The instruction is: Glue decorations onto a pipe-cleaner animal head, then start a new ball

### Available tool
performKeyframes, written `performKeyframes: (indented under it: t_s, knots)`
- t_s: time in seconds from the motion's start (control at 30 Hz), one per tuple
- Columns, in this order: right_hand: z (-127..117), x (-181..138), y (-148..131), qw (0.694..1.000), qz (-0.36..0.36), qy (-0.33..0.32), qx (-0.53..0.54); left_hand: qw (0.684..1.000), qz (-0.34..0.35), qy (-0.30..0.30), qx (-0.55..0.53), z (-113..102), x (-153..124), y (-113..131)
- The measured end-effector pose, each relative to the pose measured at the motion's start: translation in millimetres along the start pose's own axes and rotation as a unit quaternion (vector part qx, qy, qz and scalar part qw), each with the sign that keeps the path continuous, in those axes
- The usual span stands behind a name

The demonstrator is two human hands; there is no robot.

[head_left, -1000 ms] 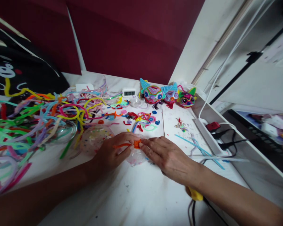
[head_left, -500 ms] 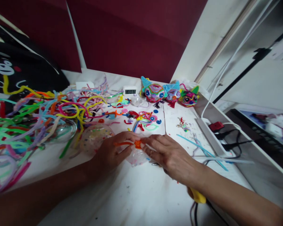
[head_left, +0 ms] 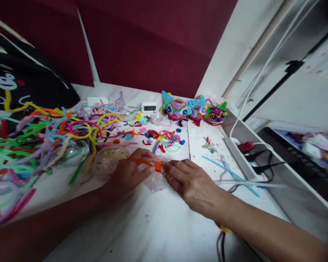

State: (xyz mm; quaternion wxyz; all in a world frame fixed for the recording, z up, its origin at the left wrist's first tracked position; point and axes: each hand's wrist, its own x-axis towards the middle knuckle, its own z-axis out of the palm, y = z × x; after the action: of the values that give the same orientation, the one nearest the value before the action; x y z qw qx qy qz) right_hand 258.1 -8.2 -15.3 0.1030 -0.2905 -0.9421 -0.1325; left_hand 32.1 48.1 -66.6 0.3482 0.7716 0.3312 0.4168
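Note:
Between my two hands is an orange pipe cleaner (head_left: 158, 167), coiled at one end, with its straight tail running left through the fingers of my left hand (head_left: 128, 171). My left thumb and fingers pinch it. The fingertips of my right hand (head_left: 192, 183) press together on the coil's right side. Directly under the coil lies a clear plastic dome (head_left: 155, 183) on the white table, partly covered by my hands. A second clear dome (head_left: 106, 160) with coloured specks sits just beyond my left hand.
A tangled heap of pipe cleaners (head_left: 49, 142) spreads over the left. Decorated animal-faced balls (head_left: 177, 109) and a small digital timer (head_left: 149, 107) stand at the back. Loose coloured pieces (head_left: 164, 138) lie ahead. On the right are a power strip (head_left: 244, 156) and blue pipe cleaners (head_left: 232, 174).
The view has shifted slightly. Both hands stay at the orange coil over the dome, with my right fingers a little more drawn together at its side.

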Motion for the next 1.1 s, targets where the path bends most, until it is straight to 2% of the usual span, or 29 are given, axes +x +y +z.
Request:
performKeyframes:
  t_s: [0.13, 0.27, 0.5, 0.67, 0.77, 0.87, 0.93, 1.03, 1.1]
  knots:
    - [-3, 2, -2, 1.000, 0.011, -0.008, -0.015, 1.000, -0.017, -0.010, -0.011, 0, -2, -4]
    - [-2, 5, -7, 0.999, 0.031, -0.007, -0.020, 0.997, -0.022, 0.002, -0.079, 3, -2, -7]
    - [-1, 4, -12, 0.998, 0.056, 0.007, 0.000, 0.987, -0.063, 0.008, -0.147, 4, 0, 0]
    - [-2, 5, -12, 0.997, 0.073, -0.007, 0.014, 0.976, -0.109, 0.050, -0.183, 8, 3, 3]
    - [-1, 5, -13, 0.997, 0.078, -0.008, 0.013, 0.971, -0.115, 0.067, -0.197, 10, 2, 2]
    - [0, 5, -15, 0.997, 0.080, -0.006, 0.009, 0.981, -0.087, 0.075, -0.159, 9, -1, -3]
    - [0, 4, -15, 0.997, 0.080, -0.007, 0.008, 0.991, -0.048, 0.087, -0.093, 7, -3, -7]
    - [-1, 4, -16, 0.997, 0.082, -0.006, 0.008, 0.991, 0.044, 0.116, 0.049, 2, -5, -7]
    - [-1, 4, -16, 0.997, 0.082, -0.005, 0.009, 0.972, 0.121, 0.134, 0.148, -2, -6, -4]
